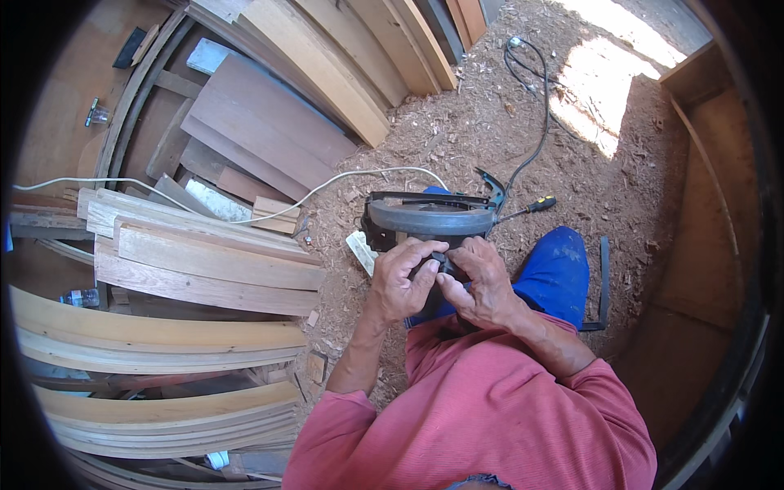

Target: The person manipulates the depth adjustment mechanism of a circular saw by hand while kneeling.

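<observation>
1. Where the boards were heaped along the left edge of the floor (625, 208), a clear plastic bottle (80, 298) lay among them, well apart from the hands.
2. Pale planks (212, 269) were stacked just to the right of it, their ends reaching the shavings on the floor; wide brown boards (265, 122) lay beyond them.
3. A white cable (327, 181) crossed over the planks and ran toward the power tool.
4. Near the middle of the floor, a pale, flat piece (362, 253) lay just beside the power tool's left end.
5. The left hand (398, 282) was pinching a small dark part (441, 263) between thumb and fingers.
6. That part was at the near side of the dark power tool (429, 219) with its rounded grey metal body; whether the two were joined, I could not tell.
7. The right hand (483, 282) met the left at the same part, its thumb and bent fingers pinching it from the right.
8. A teal-and-black tool (494, 186) and a screwdriver (541, 204) with a yellow-and-black handle sat by the power tool's right end, the former partly hidden.
9. A black cable (545, 90) looped toward the floor's far edge.
10. Beside the blue trousers (555, 269) lay a dark L-shaped bar (603, 286); a curved wooden panel (706, 212) bordered the floor's right edge.
</observation>
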Tool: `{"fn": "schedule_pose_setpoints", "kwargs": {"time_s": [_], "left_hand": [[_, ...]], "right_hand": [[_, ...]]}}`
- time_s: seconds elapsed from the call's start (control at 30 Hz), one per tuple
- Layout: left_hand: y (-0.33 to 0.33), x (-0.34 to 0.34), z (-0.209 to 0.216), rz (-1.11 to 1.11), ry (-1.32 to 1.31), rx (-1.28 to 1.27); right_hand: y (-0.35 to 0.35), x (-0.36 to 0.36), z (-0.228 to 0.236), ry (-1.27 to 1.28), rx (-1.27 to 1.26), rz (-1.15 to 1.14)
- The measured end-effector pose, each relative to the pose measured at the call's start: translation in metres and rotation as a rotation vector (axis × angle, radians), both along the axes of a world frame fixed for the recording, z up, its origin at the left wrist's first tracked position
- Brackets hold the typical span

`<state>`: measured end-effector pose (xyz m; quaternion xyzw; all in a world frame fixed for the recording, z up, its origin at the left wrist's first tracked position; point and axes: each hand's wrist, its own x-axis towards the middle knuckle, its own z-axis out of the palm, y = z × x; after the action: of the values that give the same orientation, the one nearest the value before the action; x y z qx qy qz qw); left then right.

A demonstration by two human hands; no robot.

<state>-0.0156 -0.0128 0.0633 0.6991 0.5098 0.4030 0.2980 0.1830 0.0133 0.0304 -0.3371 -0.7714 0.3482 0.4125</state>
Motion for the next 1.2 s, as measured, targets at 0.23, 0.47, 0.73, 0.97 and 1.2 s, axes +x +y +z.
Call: {"fn": "schedule_pose_setpoints", "kwargs": {"time_s": [0.23,0.47,0.73,0.97,1.2], "left_hand": [[0.002,0.000,-0.001,0.004,-0.003,0.023],[0.002,0.001,-0.001,0.027,-0.019,0.004],[0.004,0.002,0.001,0.013,-0.003,0.001],[-0.003,0.006,-0.023,0.196,-0.245,-0.120],[0.001,0.000,-0.024,0.144,-0.266,-0.119]], "right_hand": [[0.000,0.001,0.003,-0.006,-0.027,0.006],[0.001,0.001,0.003,-0.004,-0.053,0.009],[0.005,0.001,0.000,0.017,-0.042,0.026],[0.023,0.019,0.002,0.109,-0.389,0.266],[0.022,0.018,-0.003,0.229,-0.574,0.251]]}}
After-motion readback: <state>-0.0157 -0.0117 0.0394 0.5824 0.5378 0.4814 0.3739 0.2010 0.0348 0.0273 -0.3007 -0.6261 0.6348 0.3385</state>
